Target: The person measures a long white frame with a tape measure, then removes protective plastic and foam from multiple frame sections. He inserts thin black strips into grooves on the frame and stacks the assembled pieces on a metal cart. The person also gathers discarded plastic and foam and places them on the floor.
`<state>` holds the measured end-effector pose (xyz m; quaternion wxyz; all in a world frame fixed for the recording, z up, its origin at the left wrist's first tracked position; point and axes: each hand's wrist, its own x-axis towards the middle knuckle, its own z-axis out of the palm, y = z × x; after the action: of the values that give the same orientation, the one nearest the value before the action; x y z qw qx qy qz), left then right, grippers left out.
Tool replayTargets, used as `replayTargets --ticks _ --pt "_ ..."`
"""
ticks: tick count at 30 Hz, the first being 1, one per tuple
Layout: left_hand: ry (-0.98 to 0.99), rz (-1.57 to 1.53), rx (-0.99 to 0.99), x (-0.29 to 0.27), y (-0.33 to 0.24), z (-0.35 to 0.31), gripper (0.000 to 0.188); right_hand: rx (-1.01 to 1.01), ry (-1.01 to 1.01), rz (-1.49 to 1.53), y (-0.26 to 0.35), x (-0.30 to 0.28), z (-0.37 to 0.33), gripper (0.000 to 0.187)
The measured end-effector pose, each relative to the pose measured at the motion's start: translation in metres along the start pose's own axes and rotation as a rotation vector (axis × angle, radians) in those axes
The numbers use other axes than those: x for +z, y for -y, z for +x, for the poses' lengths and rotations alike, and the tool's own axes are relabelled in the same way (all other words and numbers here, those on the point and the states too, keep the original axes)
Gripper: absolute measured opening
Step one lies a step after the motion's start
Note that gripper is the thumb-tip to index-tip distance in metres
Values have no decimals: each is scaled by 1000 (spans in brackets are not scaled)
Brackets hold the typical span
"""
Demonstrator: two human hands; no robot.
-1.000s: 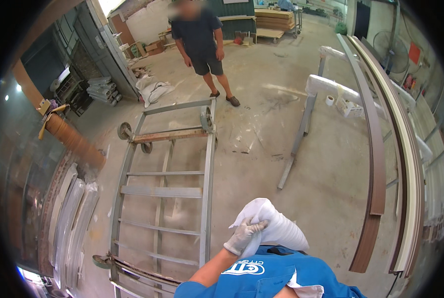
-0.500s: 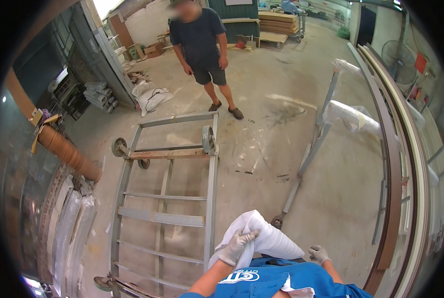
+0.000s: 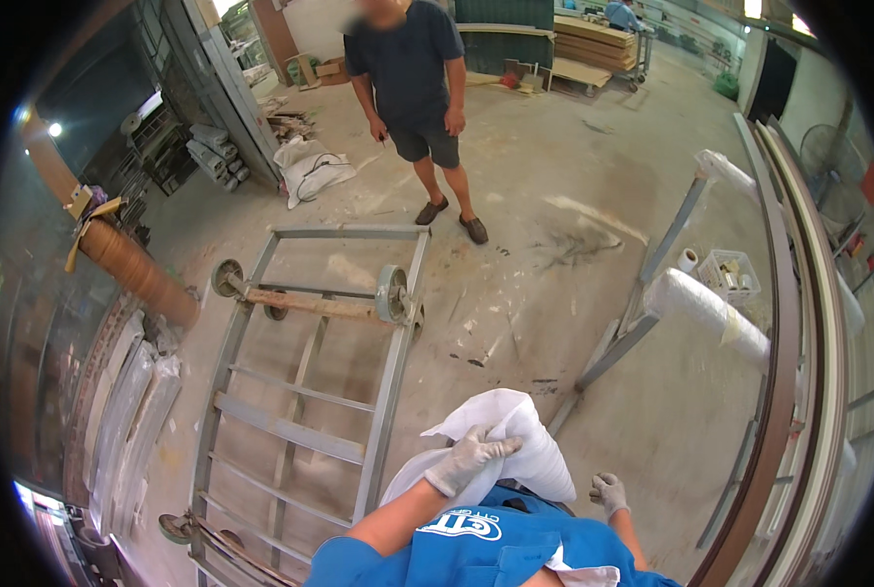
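My left hand, in a pale grey work glove, is closed on a bundle of soft white sheeting, gripping its upper folds. The bundle lies against my front, with a loose flap sticking out on the left side. Whether it is foam or cloth I cannot tell. My right hand, gloved too, hangs apart from the bundle on its right, with the fingers curled in and nothing visible in them. Left of my hands a grey metal frame cart with caster wheels lies on the floor.
A person in dark clothes stands beyond the cart. Long profiles run along the right, near a metal rack with wrapped padding and a white basket. At left are a brown roll and plastic-wrapped lengths.
My left hand and the white bundle are somewhat higher in view, and the bundle's flap spreads more to the left. The view has shifted, showing the basket. My right hand remains curled.
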<state>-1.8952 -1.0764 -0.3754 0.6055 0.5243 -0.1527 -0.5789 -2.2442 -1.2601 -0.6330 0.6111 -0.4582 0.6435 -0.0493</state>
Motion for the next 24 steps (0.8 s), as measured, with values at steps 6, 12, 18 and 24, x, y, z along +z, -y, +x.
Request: replayTargets --ticks 6,12,18,24 --pt "145 20 -30 6 -41 78 40 -133 13 -44 85 20 32 41" --pt "293 -104 -63 -10 -101 179 49 -530 130 -333 236 94 60 47" --pt "393 156 122 -51 -188 269 48 -663 146 -549 397 144 78 61" --pt "266 256 248 -96 -239 318 49 -702 70 -689 477 159 149 46"
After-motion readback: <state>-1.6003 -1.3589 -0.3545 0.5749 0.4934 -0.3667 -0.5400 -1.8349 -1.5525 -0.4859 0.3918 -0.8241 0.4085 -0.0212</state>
